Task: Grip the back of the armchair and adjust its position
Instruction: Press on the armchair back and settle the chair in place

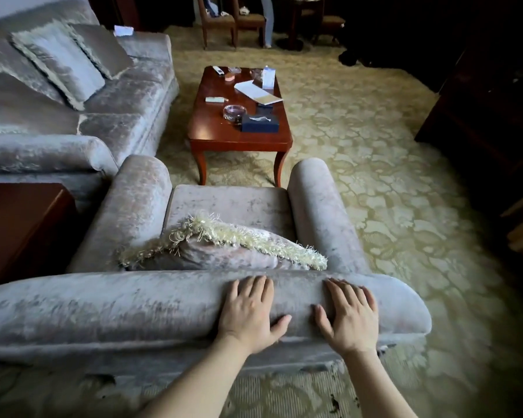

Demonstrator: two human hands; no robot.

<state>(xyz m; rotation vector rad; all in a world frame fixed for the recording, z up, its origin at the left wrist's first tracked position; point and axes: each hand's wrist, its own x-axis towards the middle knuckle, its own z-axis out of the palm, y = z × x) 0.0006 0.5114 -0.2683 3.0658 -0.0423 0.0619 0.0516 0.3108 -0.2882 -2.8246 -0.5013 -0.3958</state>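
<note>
A pale grey velvet armchair (230, 203) stands in front of me, seen from behind and above. Its thick rolled back (118, 306) runs across the lower part of the view. My left hand (248, 312) and my right hand (349, 318) both lie on the right half of this back. Their fingers drape over the top and the thumbs press on the rear side. A fringed cushion (218, 245) leans on the seat against the backrest.
A wooden coffee table (224, 131) with a tissue box, ashtray and papers stands just beyond the armchair. A matching sofa (118, 95) is at the left, a dark side table (18, 224) beside the armchair, dark furniture (480, 101) at the right. Patterned carpet (375, 176) lies to the right.
</note>
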